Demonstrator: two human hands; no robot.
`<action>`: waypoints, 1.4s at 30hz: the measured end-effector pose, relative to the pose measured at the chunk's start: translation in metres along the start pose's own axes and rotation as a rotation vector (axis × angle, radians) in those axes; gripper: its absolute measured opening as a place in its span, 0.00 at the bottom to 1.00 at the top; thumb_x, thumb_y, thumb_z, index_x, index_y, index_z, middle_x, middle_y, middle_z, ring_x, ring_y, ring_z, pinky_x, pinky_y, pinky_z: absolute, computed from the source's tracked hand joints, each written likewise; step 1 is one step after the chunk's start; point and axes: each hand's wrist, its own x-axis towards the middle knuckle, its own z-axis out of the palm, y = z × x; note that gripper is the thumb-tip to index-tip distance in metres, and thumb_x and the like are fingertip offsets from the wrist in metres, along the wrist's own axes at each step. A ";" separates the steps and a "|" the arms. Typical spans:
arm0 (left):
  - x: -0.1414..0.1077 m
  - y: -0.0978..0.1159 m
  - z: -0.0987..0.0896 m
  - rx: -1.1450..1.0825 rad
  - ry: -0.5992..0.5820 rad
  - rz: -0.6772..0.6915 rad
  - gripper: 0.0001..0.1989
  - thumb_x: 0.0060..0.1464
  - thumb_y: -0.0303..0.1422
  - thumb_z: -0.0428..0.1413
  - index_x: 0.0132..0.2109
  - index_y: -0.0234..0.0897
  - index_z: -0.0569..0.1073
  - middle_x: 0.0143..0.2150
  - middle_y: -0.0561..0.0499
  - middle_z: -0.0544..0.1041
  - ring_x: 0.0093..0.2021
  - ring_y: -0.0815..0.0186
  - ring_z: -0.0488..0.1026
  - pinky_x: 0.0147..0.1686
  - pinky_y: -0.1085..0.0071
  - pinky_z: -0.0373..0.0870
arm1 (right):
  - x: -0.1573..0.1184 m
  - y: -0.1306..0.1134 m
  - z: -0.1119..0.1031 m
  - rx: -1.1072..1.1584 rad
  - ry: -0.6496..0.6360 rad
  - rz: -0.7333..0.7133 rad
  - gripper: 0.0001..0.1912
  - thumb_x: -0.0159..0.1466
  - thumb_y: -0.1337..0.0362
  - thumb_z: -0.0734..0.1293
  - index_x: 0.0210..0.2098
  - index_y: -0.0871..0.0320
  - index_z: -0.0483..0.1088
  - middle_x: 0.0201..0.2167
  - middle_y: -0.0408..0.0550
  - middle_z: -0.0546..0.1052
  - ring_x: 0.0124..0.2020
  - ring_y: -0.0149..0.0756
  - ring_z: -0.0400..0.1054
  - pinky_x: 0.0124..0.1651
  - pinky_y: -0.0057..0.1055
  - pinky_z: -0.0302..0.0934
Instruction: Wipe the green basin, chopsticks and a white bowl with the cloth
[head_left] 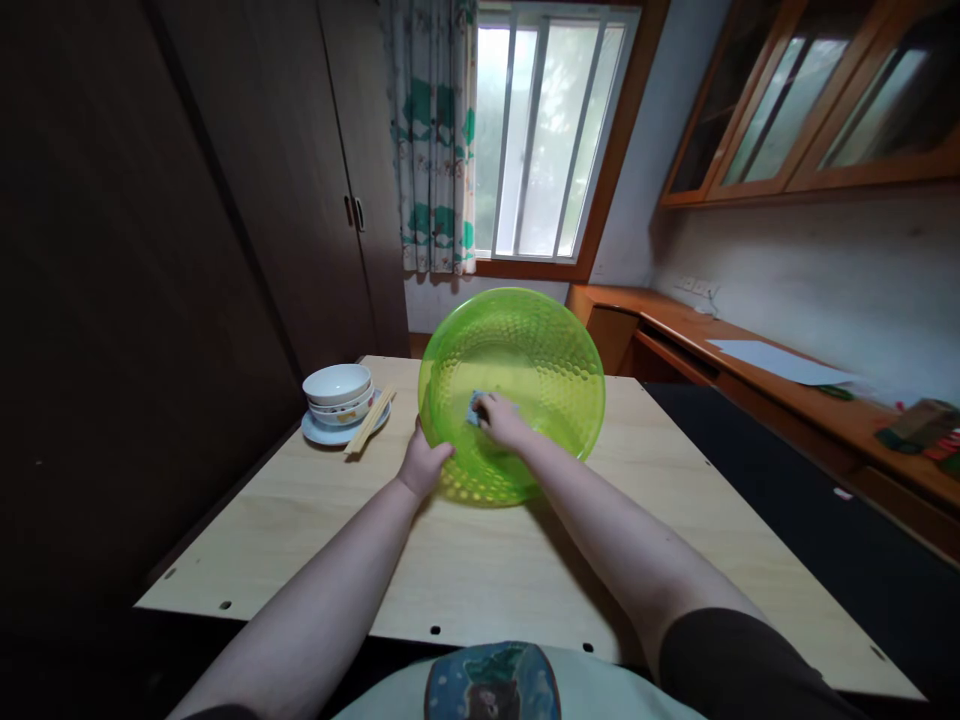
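Shirt below; left grip clasps the rim of a green plastic basin, right grip pinches a blue sponge inside.

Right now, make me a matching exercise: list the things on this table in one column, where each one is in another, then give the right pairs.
Things:
1. left hand
2. right hand
3. stacked white bowls
4. wooden chopsticks

Places:
A. on a saucer
B. on a small blue pad inside the basin
C. slanting at the saucer's edge
D. at the rim of the green plastic basin

Pairs: 1-D, 2-B, 3-A, 4-C.
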 end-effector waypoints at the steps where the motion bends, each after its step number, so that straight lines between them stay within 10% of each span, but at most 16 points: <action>1: -0.001 0.000 0.000 0.004 -0.011 0.003 0.27 0.36 0.28 0.57 0.48 0.36 0.65 0.43 0.47 0.75 0.44 0.57 0.73 0.47 0.59 0.70 | 0.005 -0.007 -0.002 -0.015 -0.005 -0.039 0.15 0.58 0.71 0.65 0.45 0.57 0.68 0.44 0.52 0.70 0.46 0.39 0.62 0.51 0.35 0.56; 9: -0.002 0.004 -0.001 -0.002 -0.024 -0.015 0.29 0.35 0.26 0.57 0.50 0.37 0.65 0.45 0.46 0.75 0.45 0.56 0.73 0.47 0.59 0.71 | 0.035 0.022 -0.045 0.047 0.115 0.047 0.12 0.59 0.69 0.65 0.43 0.57 0.69 0.44 0.50 0.70 0.46 0.37 0.63 0.52 0.35 0.56; 23: -0.002 0.005 0.003 -0.035 0.006 -0.068 0.29 0.37 0.27 0.57 0.51 0.35 0.64 0.44 0.45 0.75 0.46 0.55 0.73 0.48 0.57 0.71 | 0.024 0.003 -0.014 0.119 -0.044 0.055 0.12 0.56 0.73 0.65 0.41 0.58 0.69 0.42 0.49 0.71 0.40 0.33 0.65 0.47 0.30 0.59; 31: 0.000 0.008 0.002 -0.042 -0.001 -0.060 0.30 0.36 0.26 0.56 0.52 0.36 0.64 0.46 0.45 0.75 0.48 0.55 0.73 0.51 0.57 0.69 | 0.021 0.053 -0.039 -0.002 0.113 0.508 0.15 0.61 0.61 0.63 0.47 0.57 0.66 0.43 0.53 0.74 0.43 0.41 0.69 0.45 0.36 0.61; 42: 0.003 -0.003 0.004 -0.035 0.078 -0.066 0.31 0.38 0.26 0.56 0.54 0.37 0.65 0.50 0.45 0.74 0.51 0.55 0.71 0.56 0.56 0.66 | -0.010 0.024 -0.027 -0.299 -0.385 0.474 0.17 0.53 0.67 0.68 0.43 0.61 0.74 0.41 0.63 0.78 0.42 0.51 0.73 0.41 0.38 0.64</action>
